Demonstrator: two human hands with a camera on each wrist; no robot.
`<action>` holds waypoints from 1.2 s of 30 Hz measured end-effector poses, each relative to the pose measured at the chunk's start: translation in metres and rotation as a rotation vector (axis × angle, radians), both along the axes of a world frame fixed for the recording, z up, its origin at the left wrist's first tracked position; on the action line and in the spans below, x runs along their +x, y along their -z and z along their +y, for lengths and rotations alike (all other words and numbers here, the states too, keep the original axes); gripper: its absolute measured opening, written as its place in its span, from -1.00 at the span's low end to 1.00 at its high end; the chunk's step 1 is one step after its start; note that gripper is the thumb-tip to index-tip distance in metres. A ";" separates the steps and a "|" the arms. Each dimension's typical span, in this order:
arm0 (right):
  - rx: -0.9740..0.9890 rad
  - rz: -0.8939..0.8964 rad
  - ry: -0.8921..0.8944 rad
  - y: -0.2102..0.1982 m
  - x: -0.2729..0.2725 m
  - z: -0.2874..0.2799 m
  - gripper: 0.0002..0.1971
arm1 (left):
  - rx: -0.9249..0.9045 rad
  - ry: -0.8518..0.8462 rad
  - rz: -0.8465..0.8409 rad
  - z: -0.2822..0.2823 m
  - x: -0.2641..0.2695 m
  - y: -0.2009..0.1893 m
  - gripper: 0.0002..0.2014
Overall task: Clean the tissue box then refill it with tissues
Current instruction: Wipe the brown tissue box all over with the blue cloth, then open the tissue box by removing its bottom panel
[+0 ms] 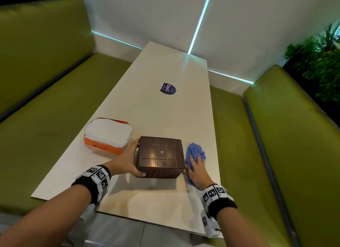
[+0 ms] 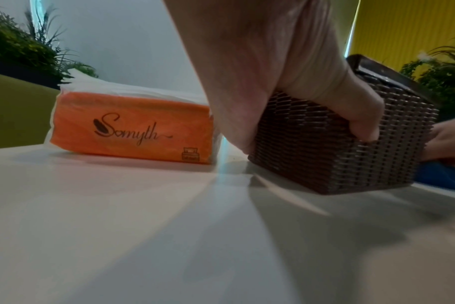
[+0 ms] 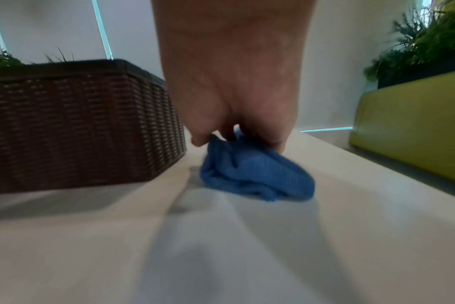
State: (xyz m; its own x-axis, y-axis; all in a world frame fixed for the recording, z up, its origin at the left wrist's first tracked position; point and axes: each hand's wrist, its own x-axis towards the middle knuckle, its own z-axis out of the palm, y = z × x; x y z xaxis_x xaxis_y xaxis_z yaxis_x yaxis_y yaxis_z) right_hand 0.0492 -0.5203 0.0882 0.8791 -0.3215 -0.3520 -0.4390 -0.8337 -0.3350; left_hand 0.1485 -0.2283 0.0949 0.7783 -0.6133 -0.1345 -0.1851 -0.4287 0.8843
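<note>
A dark brown woven tissue box [image 1: 160,157] [image 2: 338,144] [image 3: 73,125] stands near the table's front edge, its flat panelled face up. My left hand [image 1: 128,160] [image 2: 286,86] grips its left side, thumb curled over the near corner. Just right of the box lies a crumpled blue cloth [image 1: 195,154] [image 3: 255,174] [image 2: 444,176]. My right hand [image 1: 196,168] [image 3: 237,135] rests on the cloth with fingertips curled into it. An orange pack of white tissues [image 1: 107,135] [image 2: 133,127] sits left of the box, open at the top.
The long white table [image 1: 165,114] carries a round purple sticker [image 1: 167,88] at its middle. Green padded benches [image 1: 46,81] run along both sides. A plant [image 1: 320,58] stands at the far right behind the bench.
</note>
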 end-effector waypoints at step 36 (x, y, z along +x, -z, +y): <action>-0.128 -0.147 -0.538 -0.090 0.047 0.043 0.38 | 0.079 0.093 0.054 -0.005 0.030 -0.012 0.33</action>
